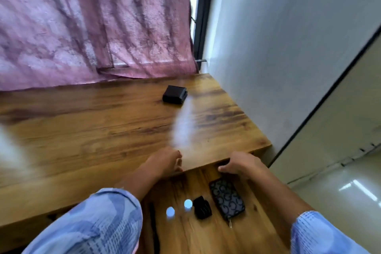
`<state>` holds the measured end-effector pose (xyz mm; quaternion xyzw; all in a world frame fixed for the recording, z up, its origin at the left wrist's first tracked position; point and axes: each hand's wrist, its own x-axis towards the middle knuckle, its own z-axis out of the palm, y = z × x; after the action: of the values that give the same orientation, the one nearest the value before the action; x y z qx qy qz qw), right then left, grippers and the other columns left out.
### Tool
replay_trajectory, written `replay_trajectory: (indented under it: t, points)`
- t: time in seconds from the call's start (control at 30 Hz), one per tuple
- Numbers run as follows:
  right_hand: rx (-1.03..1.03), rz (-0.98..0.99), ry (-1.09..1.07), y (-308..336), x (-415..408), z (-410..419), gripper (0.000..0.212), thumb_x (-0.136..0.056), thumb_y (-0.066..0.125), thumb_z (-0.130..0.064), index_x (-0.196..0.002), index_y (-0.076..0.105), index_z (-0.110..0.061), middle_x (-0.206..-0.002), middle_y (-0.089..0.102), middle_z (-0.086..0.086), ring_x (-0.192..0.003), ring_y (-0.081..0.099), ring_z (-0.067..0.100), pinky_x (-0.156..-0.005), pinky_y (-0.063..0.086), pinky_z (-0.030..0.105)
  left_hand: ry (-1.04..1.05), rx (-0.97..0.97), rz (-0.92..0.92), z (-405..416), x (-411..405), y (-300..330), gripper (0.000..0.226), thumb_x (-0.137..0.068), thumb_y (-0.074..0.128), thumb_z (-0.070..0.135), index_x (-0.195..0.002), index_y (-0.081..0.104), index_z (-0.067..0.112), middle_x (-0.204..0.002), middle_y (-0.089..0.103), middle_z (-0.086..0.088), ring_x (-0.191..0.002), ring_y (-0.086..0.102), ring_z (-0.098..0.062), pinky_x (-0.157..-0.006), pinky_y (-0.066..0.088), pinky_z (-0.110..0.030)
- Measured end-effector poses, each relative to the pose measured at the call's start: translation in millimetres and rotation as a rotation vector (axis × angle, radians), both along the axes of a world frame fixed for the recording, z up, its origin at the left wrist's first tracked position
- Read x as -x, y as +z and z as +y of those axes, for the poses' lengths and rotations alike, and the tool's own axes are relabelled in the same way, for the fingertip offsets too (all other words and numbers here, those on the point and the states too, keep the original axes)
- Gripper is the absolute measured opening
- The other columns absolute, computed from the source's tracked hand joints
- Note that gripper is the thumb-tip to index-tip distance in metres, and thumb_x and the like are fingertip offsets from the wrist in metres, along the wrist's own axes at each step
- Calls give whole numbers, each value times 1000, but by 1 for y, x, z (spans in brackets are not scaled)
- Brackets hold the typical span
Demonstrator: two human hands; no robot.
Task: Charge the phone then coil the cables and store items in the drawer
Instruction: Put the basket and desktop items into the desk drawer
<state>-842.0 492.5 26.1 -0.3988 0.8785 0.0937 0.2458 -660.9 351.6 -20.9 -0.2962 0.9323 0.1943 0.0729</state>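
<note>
Wooden table (pixel 103 130) against a pink curtain (pixel 82 27), white wall (pixel 278 37) on the right. Open drawer (pixel 206 233) pulled out under the table's near right edge. Left hand (pixel 167 161) resting on the table edge, fingers loosely curled, holding nothing. Right hand (pixel 241 166) reaching under the table edge into the drawer, fingertips hidden, grip impossible to tell. Patterned phone (pixel 226 200) lying flat in the drawer just near the right hand, not touching. Black charger (pixel 202 210) just left of the phone. Black wallet (pixel 175 94) far back on the table, well apart.
</note>
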Motion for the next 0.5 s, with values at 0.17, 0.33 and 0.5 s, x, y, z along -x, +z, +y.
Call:
replay_trajectory:
  t: [0.17,0.33,0.5]
  points:
    - [36,-105,2,44,11,-72,47,-88,55,-50,-103,59,-5,-98,65,12,-76,61,25,-70,51,33,140,-21,-83,-23,5,6,54,-69,80,39,-111,59,14,-130,51,-9,-115,50,-28,-90,45,-37]
    - [-10,-172,40,52,28,-154,55,-88,58,-47,-107,52,4,-96,59,19,-64,55,25,-68,51,37,178,2,-348,-43,23,15,109,-62,81,48,-146,22,14,-159,-3,-12,-138,15,-49,-109,23,-62]
    - [260,-419,-111,24,51,-231,63,-90,55,-48,-132,42,-3,-118,55,18,-90,58,30,-73,51,38,241,-52,-453,-67,47,5,115,-79,74,27,-148,-18,20,-156,-24,-7,-140,-7,-52,-110,5,-68]
